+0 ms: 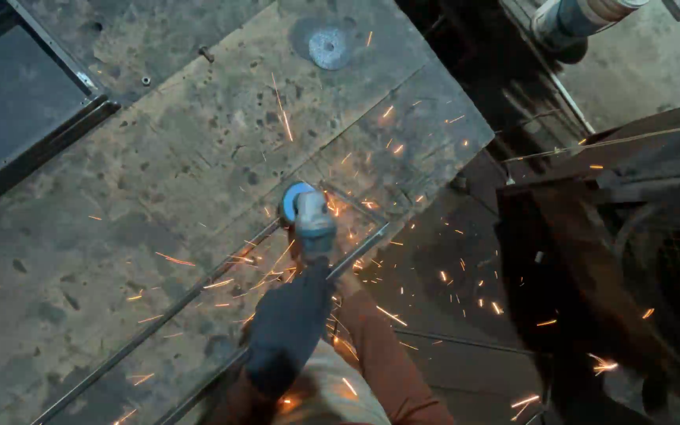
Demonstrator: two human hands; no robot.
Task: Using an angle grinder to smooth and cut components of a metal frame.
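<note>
While sparks were thrown over the desk (120, 197), the angle grinder (308, 216) was clamped in the gloved hand (286, 327) against the unfinished metal frame (198, 291).

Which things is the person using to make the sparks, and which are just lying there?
In use:
- angle grinder
- thin metal frame being ground
- gloved hand holding the grinder
- workbench under the frame

Lying about:
- loose grinding disc
- bolt
- dark metal panel

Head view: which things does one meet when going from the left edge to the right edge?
Dark metal frame → steel workbench top → angle grinder throwing sparks, held in a gloved hand → dark metal structure with mesh.
</note>
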